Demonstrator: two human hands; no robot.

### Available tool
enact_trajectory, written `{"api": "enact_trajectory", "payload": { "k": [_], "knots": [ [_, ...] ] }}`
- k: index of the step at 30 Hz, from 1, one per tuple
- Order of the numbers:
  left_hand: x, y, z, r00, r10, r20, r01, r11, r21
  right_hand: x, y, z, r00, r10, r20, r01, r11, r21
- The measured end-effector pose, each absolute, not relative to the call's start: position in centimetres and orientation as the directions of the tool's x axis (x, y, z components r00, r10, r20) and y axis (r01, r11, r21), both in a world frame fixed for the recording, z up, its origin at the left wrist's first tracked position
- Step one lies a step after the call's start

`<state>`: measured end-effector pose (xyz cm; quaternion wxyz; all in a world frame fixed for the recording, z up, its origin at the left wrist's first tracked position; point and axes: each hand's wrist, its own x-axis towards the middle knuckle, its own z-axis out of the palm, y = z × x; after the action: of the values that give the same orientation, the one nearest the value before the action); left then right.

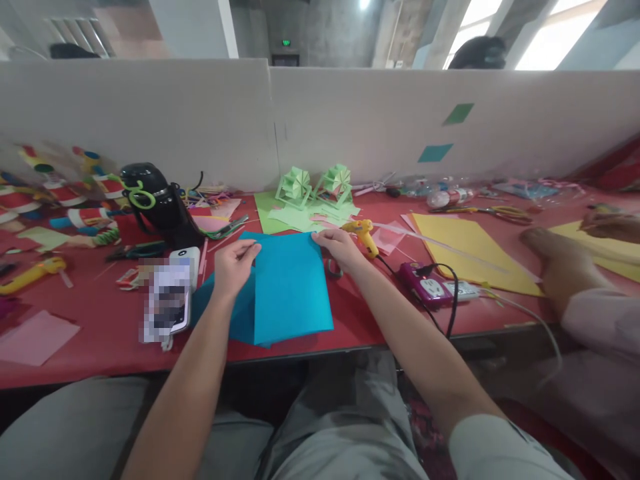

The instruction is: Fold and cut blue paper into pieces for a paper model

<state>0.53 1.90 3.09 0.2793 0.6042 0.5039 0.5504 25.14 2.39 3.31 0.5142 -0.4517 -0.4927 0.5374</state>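
Note:
A blue sheet of paper (290, 293) lies folded on the red table (100, 327) right in front of me. My left hand (234, 265) pinches its top left corner, fingers closed on the paper. My right hand (339, 248) pinches the top right corner in the same way. The sheet's far edge is held between both hands. More blue paper sticks out underneath on the left.
A yellow glue gun (364, 235) lies just right of my right hand, its cord running to a purple power strip (429, 285). Green paper models (315, 187) stand behind. A phone (170, 300) lies left. Another person's hand (555, 257) rests on yellow paper (465, 250) at right.

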Motion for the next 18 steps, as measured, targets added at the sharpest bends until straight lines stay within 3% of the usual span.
{"api": "enact_trajectory", "payload": {
  "k": [7, 14, 18],
  "knots": [
    [0.6, 2.1, 2.7, -0.08, 0.916, 0.394, 0.342, -0.346, 0.874, 25.5, 3.5, 2.1, 0.03, 0.989, 0.141, -0.052, 0.143, -0.988],
    [0.5, 2.5, 2.0, -0.079, 0.906, 0.415, 0.327, -0.37, 0.87, 24.9, 3.6, 2.1, 0.059, 0.994, 0.093, -0.18, 0.103, -0.978],
    [0.4, 2.4, 1.9, -0.078, 0.903, 0.423, 0.31, -0.381, 0.871, 24.5, 3.2, 2.2, 0.107, 0.988, 0.109, -0.101, 0.12, -0.988]
  ]
}}
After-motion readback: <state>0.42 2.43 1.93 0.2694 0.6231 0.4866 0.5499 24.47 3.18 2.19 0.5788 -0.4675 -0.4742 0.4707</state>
